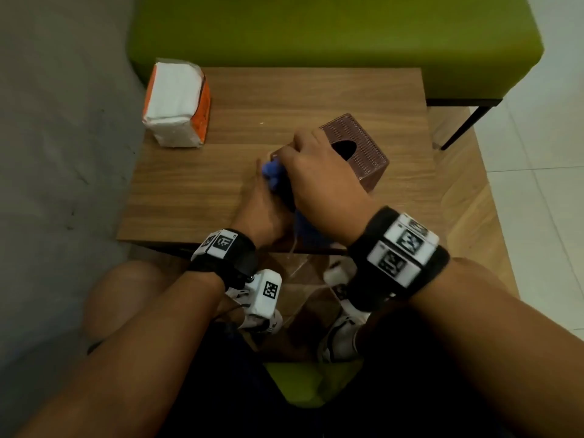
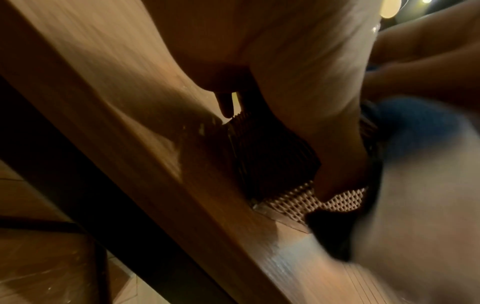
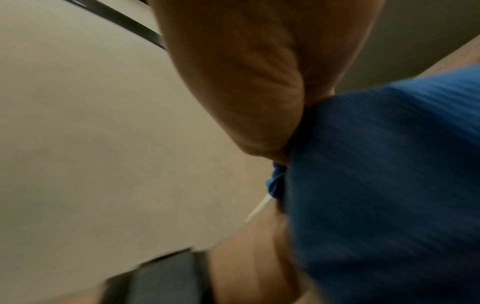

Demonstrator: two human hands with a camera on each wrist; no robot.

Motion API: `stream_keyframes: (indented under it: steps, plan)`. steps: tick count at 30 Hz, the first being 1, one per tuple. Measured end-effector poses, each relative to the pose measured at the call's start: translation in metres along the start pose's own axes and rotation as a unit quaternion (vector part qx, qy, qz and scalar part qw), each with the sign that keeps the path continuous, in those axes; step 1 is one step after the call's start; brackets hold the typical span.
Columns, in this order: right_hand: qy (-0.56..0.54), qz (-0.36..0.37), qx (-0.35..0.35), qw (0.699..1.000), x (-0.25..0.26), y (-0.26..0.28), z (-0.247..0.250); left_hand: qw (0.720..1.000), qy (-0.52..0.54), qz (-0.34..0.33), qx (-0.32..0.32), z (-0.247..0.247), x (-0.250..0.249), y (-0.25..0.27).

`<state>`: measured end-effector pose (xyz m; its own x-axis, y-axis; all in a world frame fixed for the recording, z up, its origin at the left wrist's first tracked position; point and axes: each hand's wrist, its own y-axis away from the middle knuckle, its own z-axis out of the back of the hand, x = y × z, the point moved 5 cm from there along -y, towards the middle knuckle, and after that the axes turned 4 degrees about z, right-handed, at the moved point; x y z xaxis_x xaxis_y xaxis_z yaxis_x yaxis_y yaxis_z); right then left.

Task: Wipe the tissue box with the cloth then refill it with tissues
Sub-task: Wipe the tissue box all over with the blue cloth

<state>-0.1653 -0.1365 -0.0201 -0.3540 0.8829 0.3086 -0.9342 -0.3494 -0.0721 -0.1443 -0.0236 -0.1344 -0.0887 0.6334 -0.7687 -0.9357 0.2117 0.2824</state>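
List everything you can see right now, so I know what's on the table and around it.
tissue box: one, brown lattice, right of centre on the table, opening empty
cloth: one, blue, bunched against the box's near-left side
tissue pack: one, white with orange sides, far-left corner of the table
table: one, wood-grain, in front of the person
bench: one, green, behind the table
shoes: white, under the table's near edge
wrist bands: two, black with marker tags
left hand: against the box's near side, beside the cloth
right hand: over the box top, gripping the cloth
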Motion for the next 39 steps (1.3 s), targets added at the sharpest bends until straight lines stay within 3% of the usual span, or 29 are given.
stream_keyframes:
  steps: [3,5,7,10,16,19,21,26,28,32,34,39]
  plan:
    - [0.009,0.003,-0.006,1.0,-0.001,0.036,0.0,0.999,0.03,-0.017,0.017,-0.001,-0.006,0.006]
    - [-0.005,-0.014,-0.021,1.0,-0.007,0.023,0.001,0.999,0.004,-0.04,-0.006,0.0,-0.01,0.005]
    - [-0.024,-0.038,-0.018,0.999,-0.014,-0.007,-0.001,1.0,0.014,0.0,-0.005,0.002,-0.01,0.004]
    - [-0.029,-0.053,-0.017,0.998,-0.011,-0.029,-0.003,1.0,-0.003,0.008,-0.015,0.003,-0.006,0.006]
    - [-0.018,0.001,-0.02,1.0,-0.005,0.046,0.0,0.997,0.065,-0.022,0.03,0.004,-0.014,0.009]
    - [-0.027,0.009,-0.027,0.999,-0.013,0.046,-0.004,0.995,0.08,-0.039,0.038,0.002,-0.018,0.011]
    - [-0.008,-0.009,-0.026,1.0,-0.031,0.046,0.0,0.995,0.083,-0.049,0.038,0.001,-0.016,0.01]
    - [0.03,-0.128,-0.112,0.985,-0.101,0.062,0.028,0.996,0.066,-0.057,0.009,0.0,-0.014,0.008]
    - [0.02,-0.087,-0.116,0.989,-0.073,0.059,0.022,0.995,0.076,-0.057,0.009,-0.002,-0.015,0.008]
    - [-0.016,0.034,-0.041,0.998,-0.008,0.065,-0.005,0.995,0.07,-0.064,0.017,0.0,-0.013,0.008]
    - [-0.021,0.027,-0.047,0.998,-0.034,0.065,0.004,0.995,0.08,-0.057,0.012,0.001,-0.012,0.007]
    - [0.008,-0.104,-0.118,0.988,-0.118,0.055,0.028,0.995,0.082,-0.062,-0.003,-0.006,-0.013,0.005]
